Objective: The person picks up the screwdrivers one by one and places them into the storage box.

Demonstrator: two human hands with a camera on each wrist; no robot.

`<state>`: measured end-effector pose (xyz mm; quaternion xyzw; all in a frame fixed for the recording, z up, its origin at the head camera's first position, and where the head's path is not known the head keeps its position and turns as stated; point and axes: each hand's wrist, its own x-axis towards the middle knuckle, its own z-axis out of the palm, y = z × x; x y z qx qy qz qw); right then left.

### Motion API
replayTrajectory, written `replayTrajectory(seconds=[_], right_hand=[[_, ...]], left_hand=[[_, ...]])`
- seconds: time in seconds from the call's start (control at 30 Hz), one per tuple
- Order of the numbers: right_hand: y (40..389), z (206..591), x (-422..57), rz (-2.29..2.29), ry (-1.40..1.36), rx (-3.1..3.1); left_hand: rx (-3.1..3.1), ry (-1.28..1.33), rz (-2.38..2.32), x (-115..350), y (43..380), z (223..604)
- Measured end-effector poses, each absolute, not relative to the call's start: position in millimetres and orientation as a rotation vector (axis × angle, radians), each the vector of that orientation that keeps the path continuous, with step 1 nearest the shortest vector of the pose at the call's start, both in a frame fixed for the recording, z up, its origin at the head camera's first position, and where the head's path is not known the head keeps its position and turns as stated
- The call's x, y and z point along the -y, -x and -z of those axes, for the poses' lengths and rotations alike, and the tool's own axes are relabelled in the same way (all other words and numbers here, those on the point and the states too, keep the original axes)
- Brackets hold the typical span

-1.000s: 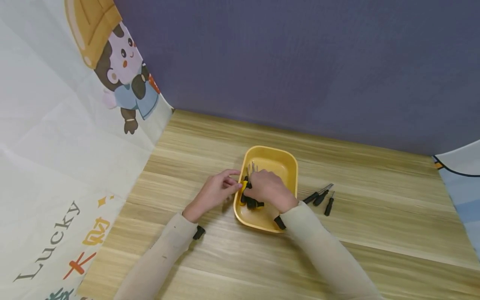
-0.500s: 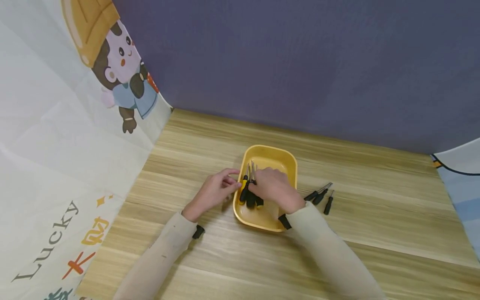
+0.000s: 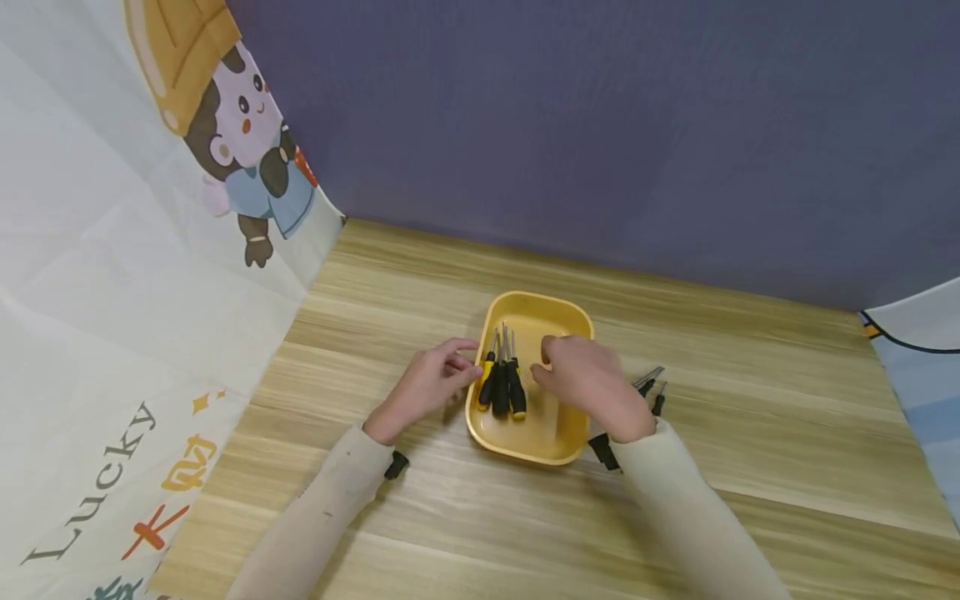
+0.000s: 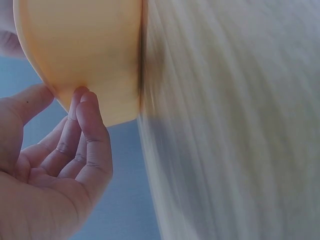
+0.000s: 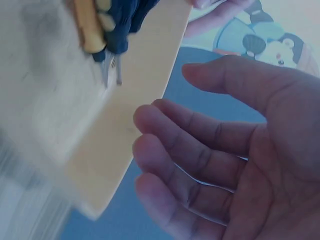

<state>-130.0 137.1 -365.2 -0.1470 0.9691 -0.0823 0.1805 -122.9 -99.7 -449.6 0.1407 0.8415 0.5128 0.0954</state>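
A yellow plastic tray (image 3: 536,450) sits on the wooden table. Several screwdrivers (image 3: 501,390) with black and yellow-black handles lie side by side along its left part, shafts pointing away from me. With thumb and fingertips, my left hand (image 3: 431,379) pinches the tray's left wall; the left wrist view shows fingertips (image 4: 89,97) against the outer wall and the thumb at the rim. Above the tray's right side hovers my right hand (image 3: 588,375), fingers loosely bent and holding nothing. In the right wrist view its palm and thumb stand apart from the screwdrivers (image 5: 117,27).
More dark-handled screwdrivers (image 3: 658,404) lie on the table (image 3: 750,417) right of the tray, partly hidden by my right hand and sleeve. A dark blue backdrop (image 3: 600,150) rises behind the table; a printed white sheet (image 3: 97,275) hangs at the left.
My right hand has let go of the screwdrivers in the tray and moved right, uncovering them. They now lie in a tidier row. My left hand stays at the tray's wall.
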Motion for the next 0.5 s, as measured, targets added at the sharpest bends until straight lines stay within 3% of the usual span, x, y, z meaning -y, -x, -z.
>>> replayTrajectory(seconds=[0.5], right_hand=[[105, 372, -228, 0.332, 0.258, -2.876]], left_hand=[[-2.471, -0.42, -1.541, 100, 123, 451]])
